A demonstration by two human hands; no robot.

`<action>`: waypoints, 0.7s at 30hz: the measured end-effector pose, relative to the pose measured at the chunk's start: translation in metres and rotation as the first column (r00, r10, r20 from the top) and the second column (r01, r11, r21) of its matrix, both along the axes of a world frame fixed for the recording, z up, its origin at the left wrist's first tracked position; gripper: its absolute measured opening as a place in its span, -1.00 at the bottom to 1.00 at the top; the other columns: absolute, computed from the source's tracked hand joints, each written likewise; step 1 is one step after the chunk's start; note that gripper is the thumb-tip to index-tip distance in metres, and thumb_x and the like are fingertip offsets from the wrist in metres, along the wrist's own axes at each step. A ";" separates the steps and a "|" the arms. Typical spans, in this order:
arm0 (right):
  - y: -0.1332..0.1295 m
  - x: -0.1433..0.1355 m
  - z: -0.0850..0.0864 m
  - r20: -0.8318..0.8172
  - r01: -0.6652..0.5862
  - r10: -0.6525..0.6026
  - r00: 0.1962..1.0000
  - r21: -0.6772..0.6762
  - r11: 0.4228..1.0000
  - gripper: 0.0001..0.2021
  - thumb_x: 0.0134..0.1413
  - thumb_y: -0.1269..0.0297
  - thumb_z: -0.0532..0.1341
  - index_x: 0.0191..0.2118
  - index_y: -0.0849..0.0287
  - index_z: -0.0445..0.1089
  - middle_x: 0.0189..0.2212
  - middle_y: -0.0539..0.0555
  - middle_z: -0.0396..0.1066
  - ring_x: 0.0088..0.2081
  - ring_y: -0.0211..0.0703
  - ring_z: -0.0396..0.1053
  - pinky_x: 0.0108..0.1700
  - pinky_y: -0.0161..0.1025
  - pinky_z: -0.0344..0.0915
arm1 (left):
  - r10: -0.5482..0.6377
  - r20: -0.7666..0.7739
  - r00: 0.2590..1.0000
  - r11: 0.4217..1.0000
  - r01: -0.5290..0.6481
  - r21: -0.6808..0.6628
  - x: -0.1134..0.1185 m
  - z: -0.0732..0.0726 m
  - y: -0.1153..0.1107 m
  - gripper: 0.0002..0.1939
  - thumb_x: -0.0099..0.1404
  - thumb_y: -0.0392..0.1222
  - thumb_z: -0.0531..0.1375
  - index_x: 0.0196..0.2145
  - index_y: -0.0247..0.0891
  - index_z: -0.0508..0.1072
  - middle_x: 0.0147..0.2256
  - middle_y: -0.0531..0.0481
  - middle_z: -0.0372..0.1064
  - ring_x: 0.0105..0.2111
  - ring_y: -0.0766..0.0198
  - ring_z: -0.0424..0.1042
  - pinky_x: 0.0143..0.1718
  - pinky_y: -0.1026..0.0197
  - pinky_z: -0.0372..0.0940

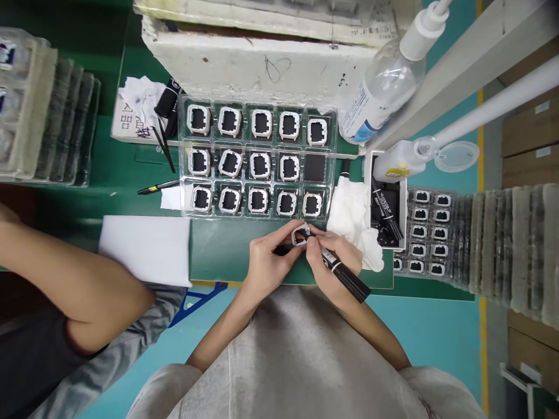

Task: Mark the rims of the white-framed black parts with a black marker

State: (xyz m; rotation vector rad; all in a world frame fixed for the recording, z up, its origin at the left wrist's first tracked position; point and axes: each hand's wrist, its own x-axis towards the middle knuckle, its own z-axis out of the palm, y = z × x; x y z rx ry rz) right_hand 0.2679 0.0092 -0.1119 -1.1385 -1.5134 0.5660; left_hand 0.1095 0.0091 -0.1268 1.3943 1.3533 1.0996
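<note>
My left hand (267, 259) pinches a small silver watch case (300, 235) by its edge, close to the front of the green mat. In my right hand (334, 256) is a black marker pen (347, 276), its barrel slanting down to the right and its tip end at the case. My right fingers are closed round the pen and partly hide where the tip meets the case. Just beyond my hands lies a clear plastic tray (257, 145) of similar cases in three rows. One compartment (314, 167) at the right of the middle row holds no case.
White cloth (349, 215) lies right of the tray, beside a box of markers (386, 209). A spray bottle (384, 87) stands behind. Stacked trays (502, 238) are at the far right. A white pad (146, 247) and another person's arm (78, 279) are at left.
</note>
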 end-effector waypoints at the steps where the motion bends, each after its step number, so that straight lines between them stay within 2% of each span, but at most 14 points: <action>1: 0.000 0.000 0.000 -0.007 -0.003 0.003 1.000 0.000 1.000 -0.87 0.55 0.49 0.33 -0.09 0.12 0.48 -0.06 0.07 0.60 -0.03 0.03 0.65 -0.03 -0.08 0.68 | -0.004 0.013 1.000 1.000 0.004 -0.003 0.000 0.001 0.000 -0.50 0.38 -0.35 0.44 0.24 -0.15 0.67 0.00 0.05 0.69 -0.09 0.22 0.73 0.06 0.30 0.61; 4: -0.001 0.001 0.000 -0.025 0.001 -0.001 1.000 0.003 1.000 -0.87 0.55 0.50 0.33 -0.08 0.12 0.48 -0.06 0.07 0.60 0.00 0.06 0.65 0.01 -0.06 0.68 | -0.015 0.057 0.998 1.000 0.016 -0.017 0.000 0.004 0.001 -0.50 0.39 -0.28 0.46 0.26 -0.20 0.65 -0.04 0.03 0.70 -0.10 0.20 0.73 0.05 0.29 0.61; 10: -0.001 0.000 0.001 -0.065 -0.012 0.015 0.998 0.056 0.998 -0.84 0.52 0.55 0.33 -0.04 0.13 0.46 -0.07 0.08 0.60 0.02 0.11 0.65 0.04 -0.02 0.70 | -0.042 0.097 0.994 0.998 0.046 -0.040 -0.002 0.008 0.002 -0.34 0.37 -0.17 0.52 0.37 -0.29 0.56 -0.09 -0.04 0.70 -0.13 0.15 0.73 0.05 0.19 0.63; 16: -0.001 -0.001 0.005 -0.057 -0.003 0.007 0.998 0.071 0.997 -0.84 0.49 0.55 0.33 -0.05 0.13 0.46 -0.01 0.11 0.60 0.00 0.11 0.65 0.11 0.05 0.74 | -0.061 0.112 0.992 0.997 0.065 -0.032 -0.002 0.007 0.004 -0.34 0.38 -0.16 0.52 0.38 -0.25 0.56 -0.04 -0.04 0.70 -0.10 0.16 0.73 0.06 0.20 0.63; 21: 0.000 -0.002 0.002 -0.057 0.003 0.003 0.998 0.102 0.995 -0.84 0.48 0.54 0.34 -0.05 0.12 0.45 -0.13 0.07 0.60 -0.04 0.10 0.66 0.07 0.03 0.76 | -0.050 0.125 0.991 0.997 0.057 -0.055 -0.003 0.004 0.003 -0.38 0.40 -0.18 0.51 0.36 -0.16 0.58 0.03 -0.01 0.68 -0.04 0.18 0.72 0.08 0.24 0.61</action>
